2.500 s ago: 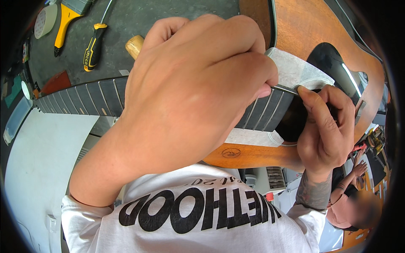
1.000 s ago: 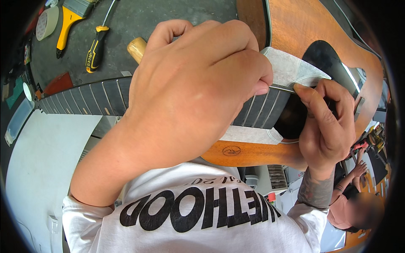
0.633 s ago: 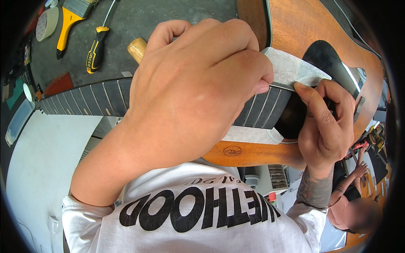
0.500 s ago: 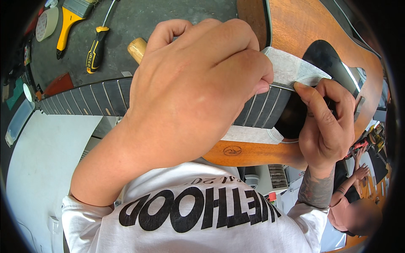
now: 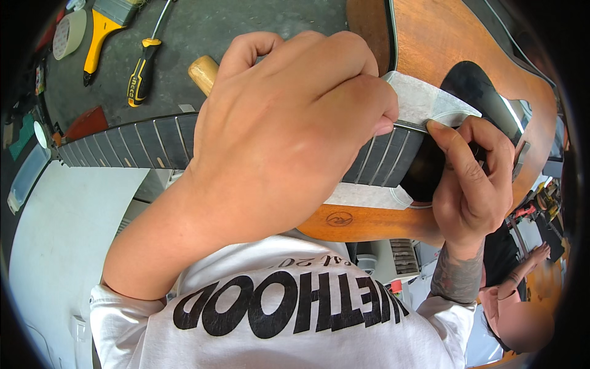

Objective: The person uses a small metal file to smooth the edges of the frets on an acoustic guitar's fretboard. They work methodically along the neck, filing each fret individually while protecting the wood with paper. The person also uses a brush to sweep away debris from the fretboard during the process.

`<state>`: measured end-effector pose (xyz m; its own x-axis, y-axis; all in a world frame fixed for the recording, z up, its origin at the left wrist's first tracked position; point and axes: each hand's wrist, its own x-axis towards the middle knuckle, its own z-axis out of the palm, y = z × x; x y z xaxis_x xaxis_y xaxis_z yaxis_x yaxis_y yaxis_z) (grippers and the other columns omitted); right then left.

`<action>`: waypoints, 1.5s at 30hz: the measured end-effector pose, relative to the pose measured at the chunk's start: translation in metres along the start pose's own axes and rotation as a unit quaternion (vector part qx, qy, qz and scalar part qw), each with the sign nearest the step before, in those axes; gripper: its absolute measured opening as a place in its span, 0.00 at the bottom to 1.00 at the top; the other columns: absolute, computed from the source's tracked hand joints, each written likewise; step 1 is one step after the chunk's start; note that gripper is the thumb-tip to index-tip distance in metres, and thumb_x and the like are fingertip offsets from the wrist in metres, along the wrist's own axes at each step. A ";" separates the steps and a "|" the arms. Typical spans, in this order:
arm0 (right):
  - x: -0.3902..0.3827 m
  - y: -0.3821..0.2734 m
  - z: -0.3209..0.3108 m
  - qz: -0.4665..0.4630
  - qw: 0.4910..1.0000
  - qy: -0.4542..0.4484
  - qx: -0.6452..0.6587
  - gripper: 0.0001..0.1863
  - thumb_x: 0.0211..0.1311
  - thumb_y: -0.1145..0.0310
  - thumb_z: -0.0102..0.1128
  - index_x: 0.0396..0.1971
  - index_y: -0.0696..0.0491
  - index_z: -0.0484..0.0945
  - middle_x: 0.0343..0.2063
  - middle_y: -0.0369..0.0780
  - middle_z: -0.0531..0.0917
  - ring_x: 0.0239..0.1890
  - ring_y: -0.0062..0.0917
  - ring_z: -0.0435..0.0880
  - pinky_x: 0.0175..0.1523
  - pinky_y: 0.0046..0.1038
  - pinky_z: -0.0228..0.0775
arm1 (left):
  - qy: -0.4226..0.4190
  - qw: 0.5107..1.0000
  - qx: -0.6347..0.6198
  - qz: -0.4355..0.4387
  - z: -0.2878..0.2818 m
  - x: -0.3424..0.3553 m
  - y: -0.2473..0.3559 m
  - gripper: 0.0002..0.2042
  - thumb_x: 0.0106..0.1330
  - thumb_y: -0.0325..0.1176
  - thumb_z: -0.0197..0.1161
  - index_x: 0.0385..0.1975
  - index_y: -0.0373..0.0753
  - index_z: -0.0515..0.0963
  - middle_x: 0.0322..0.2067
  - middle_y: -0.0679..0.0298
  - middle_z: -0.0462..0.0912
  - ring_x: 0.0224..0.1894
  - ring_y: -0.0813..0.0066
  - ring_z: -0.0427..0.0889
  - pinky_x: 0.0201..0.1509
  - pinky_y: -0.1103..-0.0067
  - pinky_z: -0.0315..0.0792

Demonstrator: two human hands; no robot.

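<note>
A guitar lies across my front, its dark fretboard (image 5: pixel 157 142) with metal frets running left and its brown body (image 5: pixel 430 34) at the right. Along the fretboard's far edge, by the soundhole, runs a thin metal strip (image 5: pixel 410 126). My left hand (image 5: pixel 276 135) arches over the neck, thumb and fingers closed on the strip's left part. My right hand (image 5: pixel 476 178) is over the soundhole, its fingertips pinching the strip's right end. Pale masking sheets (image 5: pixel 418 98) flank the fretboard. A wooden handle (image 5: pixel 204 74) pokes out behind my left hand; whether it joins the strip is hidden.
On the dark bench top lie a yellow-and-black screwdriver (image 5: pixel 143 74), a yellow-handled brush (image 5: pixel 101 37) and a tape roll (image 5: pixel 69 35). A white surface (image 5: pixel 67 227) stands below the neck at the left. Another person (image 5: pixel 510 301) works at the far lower right.
My left hand has shifted slightly right along the neck, and my right hand slightly left. Both keep their grip on the strip. The other person's arm has moved.
</note>
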<state>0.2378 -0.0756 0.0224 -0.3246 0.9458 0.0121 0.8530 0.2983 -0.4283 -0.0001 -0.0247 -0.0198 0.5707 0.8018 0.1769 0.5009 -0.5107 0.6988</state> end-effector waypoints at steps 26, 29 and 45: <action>-0.101 0.036 0.011 0.184 0.939 0.255 -0.137 0.15 0.72 0.87 0.52 0.54 0.62 0.80 0.47 0.41 0.72 0.44 0.23 0.78 0.49 0.23 0.75 | -0.031 0.999 0.021 0.019 -0.009 -0.003 0.007 0.22 0.51 0.52 0.71 0.43 0.48 0.88 0.31 0.73 0.74 0.39 0.68 0.76 0.47 0.71 0.61; -0.095 0.036 0.014 0.205 0.935 0.251 -0.143 0.14 0.73 0.85 0.52 0.53 0.60 0.80 0.48 0.42 0.73 0.45 0.24 0.78 0.48 0.24 0.74 | -0.034 0.999 0.001 -0.005 -0.012 0.000 0.010 0.19 0.49 0.49 0.72 0.39 0.46 0.88 0.30 0.72 0.74 0.37 0.67 0.76 0.45 0.71 0.61; -0.094 0.033 0.010 0.242 0.935 0.233 -0.113 0.15 0.74 0.84 0.51 0.54 0.60 0.79 0.50 0.41 0.71 0.49 0.24 0.76 0.52 0.24 0.72 | -0.019 0.998 -0.020 -0.049 -0.014 -0.001 0.013 0.22 0.42 0.51 0.80 0.34 0.45 0.85 0.33 0.68 0.75 0.36 0.66 0.77 0.44 0.70 0.62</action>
<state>0.2926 -0.1558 -0.0024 0.2900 0.9150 0.2806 0.9354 -0.2091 -0.2850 -0.0032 -0.0275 -0.0013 0.5451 0.8346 0.0798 0.5301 -0.4168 0.7384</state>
